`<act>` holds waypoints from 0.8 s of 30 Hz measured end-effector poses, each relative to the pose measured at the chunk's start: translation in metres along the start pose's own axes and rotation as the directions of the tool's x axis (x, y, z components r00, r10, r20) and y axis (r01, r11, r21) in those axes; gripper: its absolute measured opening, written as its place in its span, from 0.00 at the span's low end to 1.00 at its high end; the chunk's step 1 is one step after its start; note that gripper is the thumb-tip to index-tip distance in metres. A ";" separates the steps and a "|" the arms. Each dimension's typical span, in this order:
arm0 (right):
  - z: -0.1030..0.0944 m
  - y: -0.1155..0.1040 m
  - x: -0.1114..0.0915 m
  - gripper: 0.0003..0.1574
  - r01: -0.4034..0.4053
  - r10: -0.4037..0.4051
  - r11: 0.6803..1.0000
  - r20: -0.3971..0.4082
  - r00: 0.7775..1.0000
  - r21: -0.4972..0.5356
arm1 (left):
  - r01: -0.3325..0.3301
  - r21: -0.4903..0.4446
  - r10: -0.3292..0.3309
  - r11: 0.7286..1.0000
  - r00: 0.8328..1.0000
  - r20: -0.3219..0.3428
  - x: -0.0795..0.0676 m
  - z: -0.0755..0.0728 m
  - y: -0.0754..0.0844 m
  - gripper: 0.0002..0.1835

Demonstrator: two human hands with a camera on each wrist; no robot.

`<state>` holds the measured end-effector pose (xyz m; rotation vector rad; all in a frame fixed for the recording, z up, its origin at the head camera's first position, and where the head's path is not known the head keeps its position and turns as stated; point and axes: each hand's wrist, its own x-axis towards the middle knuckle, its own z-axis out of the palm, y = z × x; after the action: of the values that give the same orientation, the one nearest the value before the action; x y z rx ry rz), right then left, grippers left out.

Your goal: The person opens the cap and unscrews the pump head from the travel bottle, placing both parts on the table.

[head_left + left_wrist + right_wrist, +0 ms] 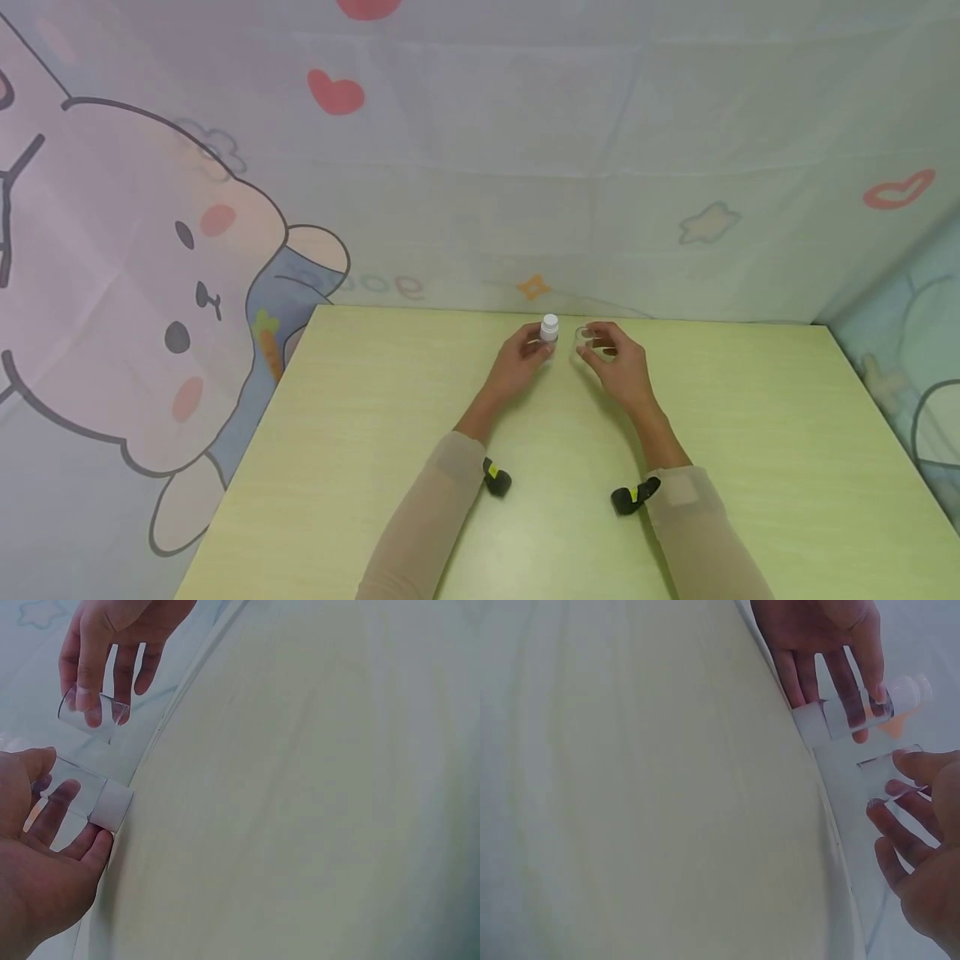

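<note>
At the far side of the table, my left hand [519, 358] grips a clear glass [838, 720] between thumb and fingers. Below that glass is a white cylinder [112, 805], its lower end at the tabletop in the wrist views. A small white capped bottle [550, 327] stands upright at the glass's top end. To the right, my right hand [624, 367] holds a second clear glass [877, 772] between thumb and fingertips, nothing visible inside. A small gap separates this glass from the left hand's stack.
The pale yellow-green table [555, 533] reaches back to a wall sheet [480, 167] printed with hearts, stars and a cartoon animal. Its back edge lies just behind both hands. Black wrist cameras [497, 479] sit on both forearms.
</note>
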<state>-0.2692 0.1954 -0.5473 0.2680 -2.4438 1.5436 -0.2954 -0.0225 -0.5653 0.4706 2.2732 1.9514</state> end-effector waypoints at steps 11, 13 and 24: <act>-0.002 0.001 -0.001 0.22 -0.007 0.008 0.999 0.049 0.999 -0.032 | -0.013 -0.001 0.013 1.000 1.000 -0.020 0.000 0.000 0.001 0.24; -0.002 0.001 -0.001 0.22 -0.013 0.015 0.999 0.058 0.998 -0.033 | -0.012 -0.009 0.012 1.000 1.000 -0.022 0.000 0.000 0.001 0.24; -0.002 0.000 -0.001 0.22 -0.027 0.031 0.999 0.118 0.993 -0.035 | 0.009 -0.008 -0.009 1.000 1.000 0.000 0.001 -0.001 0.001 0.24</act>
<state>-0.2682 0.1971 -0.5468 0.3275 -2.5725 1.5383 -0.2964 -0.0235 -0.5640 0.4594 2.2627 1.9554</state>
